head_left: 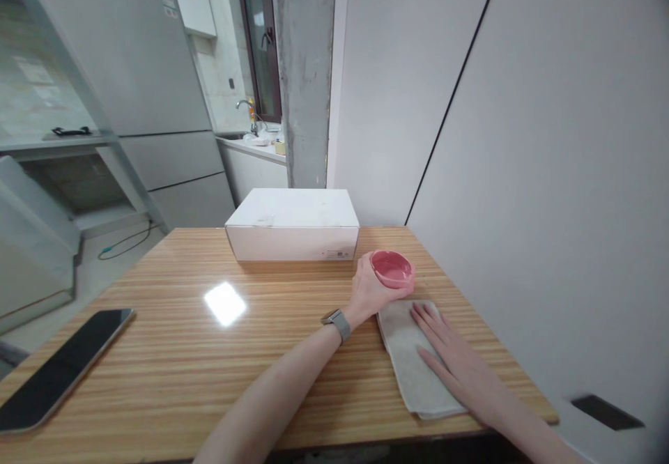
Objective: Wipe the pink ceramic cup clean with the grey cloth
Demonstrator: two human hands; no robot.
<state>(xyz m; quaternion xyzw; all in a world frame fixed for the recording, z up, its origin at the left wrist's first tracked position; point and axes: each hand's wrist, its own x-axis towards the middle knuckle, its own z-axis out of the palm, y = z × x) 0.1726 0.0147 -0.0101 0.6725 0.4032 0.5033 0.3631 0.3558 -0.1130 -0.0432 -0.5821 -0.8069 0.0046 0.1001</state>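
Observation:
My left hand (368, 288), with a watch (337, 322) on its wrist, is wrapped round the left side of a small pink bowl (391, 267). The bowl is upright beyond the far edge of a folded, pale grey cloth (412, 363); whether it touches the table I cannot tell. My right hand (447, 352) lies flat on the cloth with its fingers stretched out, a little below the bowl. Part of the cloth's right side is hidden beneath that hand.
A white box (293, 241) stands at the far edge of the wooden table (251, 352). On the left lies a dark phone (63, 370). A white wall panel (523, 171) runs along the right side. Behind are a fridge (141, 53) and a sink tap (252, 116).

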